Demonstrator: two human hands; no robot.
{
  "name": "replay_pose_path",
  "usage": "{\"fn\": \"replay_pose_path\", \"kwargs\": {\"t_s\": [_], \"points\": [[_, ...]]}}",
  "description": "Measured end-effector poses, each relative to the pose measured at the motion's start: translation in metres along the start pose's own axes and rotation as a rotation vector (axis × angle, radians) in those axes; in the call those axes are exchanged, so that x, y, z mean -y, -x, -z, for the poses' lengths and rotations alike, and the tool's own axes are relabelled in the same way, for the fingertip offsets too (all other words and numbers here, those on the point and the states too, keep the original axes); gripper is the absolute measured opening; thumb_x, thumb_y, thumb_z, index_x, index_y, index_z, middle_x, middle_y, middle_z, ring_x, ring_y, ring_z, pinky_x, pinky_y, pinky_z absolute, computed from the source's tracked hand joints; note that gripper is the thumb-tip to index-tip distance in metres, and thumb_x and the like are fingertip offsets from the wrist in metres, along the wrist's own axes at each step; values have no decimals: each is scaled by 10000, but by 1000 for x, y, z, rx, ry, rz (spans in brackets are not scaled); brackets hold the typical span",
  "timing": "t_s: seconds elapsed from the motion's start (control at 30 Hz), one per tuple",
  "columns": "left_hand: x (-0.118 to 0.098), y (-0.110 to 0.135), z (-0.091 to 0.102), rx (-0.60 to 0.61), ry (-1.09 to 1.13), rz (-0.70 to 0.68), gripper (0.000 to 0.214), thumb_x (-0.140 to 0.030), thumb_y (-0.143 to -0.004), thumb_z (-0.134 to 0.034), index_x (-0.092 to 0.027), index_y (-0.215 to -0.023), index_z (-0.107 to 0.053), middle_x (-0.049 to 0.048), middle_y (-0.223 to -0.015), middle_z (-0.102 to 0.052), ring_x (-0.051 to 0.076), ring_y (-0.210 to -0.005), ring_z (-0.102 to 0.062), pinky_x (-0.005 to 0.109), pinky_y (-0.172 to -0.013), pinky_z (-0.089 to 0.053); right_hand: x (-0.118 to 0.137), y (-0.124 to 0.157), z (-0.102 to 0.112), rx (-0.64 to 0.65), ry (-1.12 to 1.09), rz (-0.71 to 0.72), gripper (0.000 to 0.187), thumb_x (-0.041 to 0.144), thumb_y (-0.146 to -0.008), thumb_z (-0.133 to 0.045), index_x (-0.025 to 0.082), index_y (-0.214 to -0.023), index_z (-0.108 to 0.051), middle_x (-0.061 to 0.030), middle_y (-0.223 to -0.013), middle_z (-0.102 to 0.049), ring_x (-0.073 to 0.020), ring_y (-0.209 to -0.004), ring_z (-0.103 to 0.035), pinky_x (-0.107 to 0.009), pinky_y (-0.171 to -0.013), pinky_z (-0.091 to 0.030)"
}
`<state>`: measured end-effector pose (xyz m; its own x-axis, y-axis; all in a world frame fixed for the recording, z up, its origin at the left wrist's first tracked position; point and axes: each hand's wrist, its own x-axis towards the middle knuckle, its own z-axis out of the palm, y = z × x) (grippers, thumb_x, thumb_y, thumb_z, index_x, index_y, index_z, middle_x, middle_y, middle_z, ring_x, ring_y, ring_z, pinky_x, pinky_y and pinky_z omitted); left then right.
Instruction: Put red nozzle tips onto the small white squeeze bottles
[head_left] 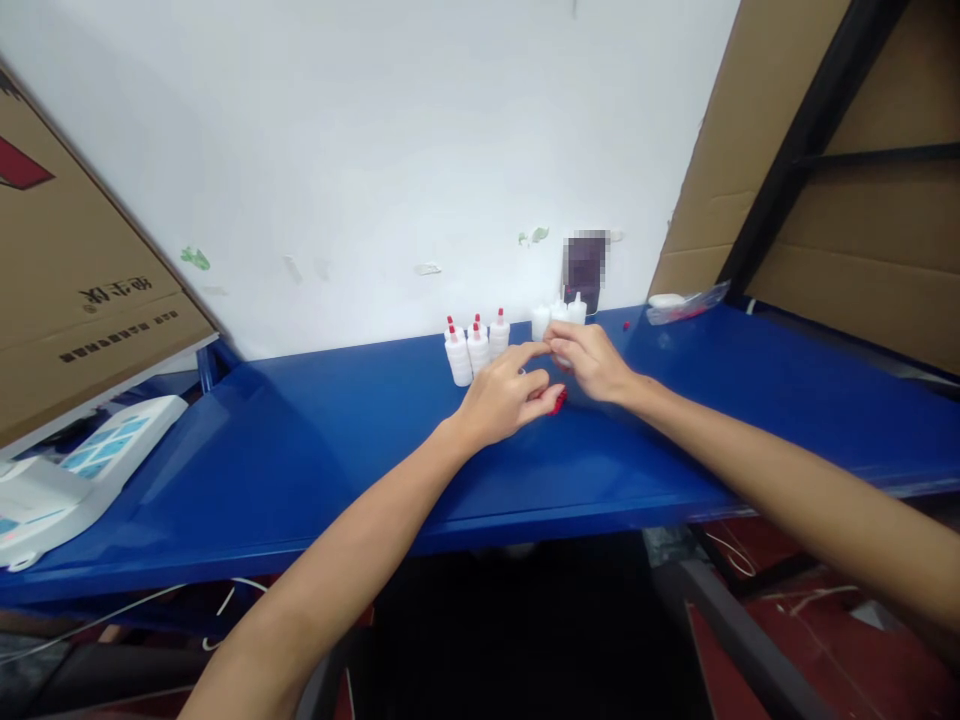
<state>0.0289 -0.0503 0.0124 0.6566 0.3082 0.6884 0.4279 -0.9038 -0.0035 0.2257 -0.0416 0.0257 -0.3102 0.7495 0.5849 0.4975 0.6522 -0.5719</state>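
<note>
My left hand (504, 395) is over the table, its index finger reaching to my right fingertips and its thumb apart and lower, beside small red caps (559, 401). I see nothing held in it. My right hand (591, 362) is closed in a pinch; what it grips is hidden, though a bit of white shows below the fingers. Left of my hands stand several white squeeze bottles (458, 362) with red-tipped nozzles. Behind my right hand are white bottles (577, 309) with no red visible on their tips, partly covered by the hand.
The blue table (330, 430) meets a white wall (360, 150). A dark pixelated object (584, 268) leans there. At right lie a clear plastic bag (688, 304) and a stray red cap (626, 325). A white device with blue keys (97, 470) and a cardboard box (82, 280) are at left.
</note>
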Motion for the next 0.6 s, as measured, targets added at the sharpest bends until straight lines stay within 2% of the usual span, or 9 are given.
{"fn": "replay_pose_path", "kwargs": {"t_s": [0.1,0.23,0.33,0.43,0.5,0.6], "points": [[-1,-1,-1,-28,22,-43,349,-297,-1006,-534,-168,-693,-616,150,-1369,-643,237,-1217,-648,402,-972,-591,-4,-1,-2,-17,-161,-31,301,399,-988,-359,223,-765,-458,16,-627,-487,-162,-591,-476,-325,-626,-374],[-1,-1,-4,-2,51,-84,330,-290,-1001,-549,-170,-703,-626,151,-1372,-651,262,-1309,-615,443,-1044,-581,-6,-1,-6,11,-266,-71,387,493,-1029,-320,223,-791,-461,10,-691,-475,-156,-628,-468,-316,-620,-395],[0,0,-6,14,70,-78,332,-289,-1002,-551,-172,-697,-611,157,-1398,-636,268,-1371,-571,447,-1092,-559,-6,0,-10,72,-371,-98,441,609,-1028,-293,233,-885,-471,24,-699,-471,-149,-602,-444,-307,-590,-383],[1,-1,-5,19,96,-29,330,-270,-1006,-539,-180,-691,-576,154,-1446,-605,244,-1357,-587,412,-1068,-581,-6,0,-10,126,-440,-140,444,664,-1015,-289,254,-983,-459,52,-640,-453,-147,-536,-417,-299,-547,-346],[3,-2,-4,8,100,14,314,-244,-1007,-525,-185,-701,-560,154,-1466,-591,235,-1354,-590,421,-1069,-582,-7,-1,-8,126,-394,-145,461,677,-1014,-274,260,-1040,-468,41,-675,-504,-160,-568,-466,-304,-571,-369],[11,-2,-1,-37,79,71,285,-230,-1003,-523,-183,-725,-558,164,-1467,-591,246,-1375,-572,472,-1111,-549,-11,-2,-2,94,-137,-122,492,677,-1016,-281,255,-1122,-511,16,-741,-572,-188,-673,-550,-330,-672,-411]]}}
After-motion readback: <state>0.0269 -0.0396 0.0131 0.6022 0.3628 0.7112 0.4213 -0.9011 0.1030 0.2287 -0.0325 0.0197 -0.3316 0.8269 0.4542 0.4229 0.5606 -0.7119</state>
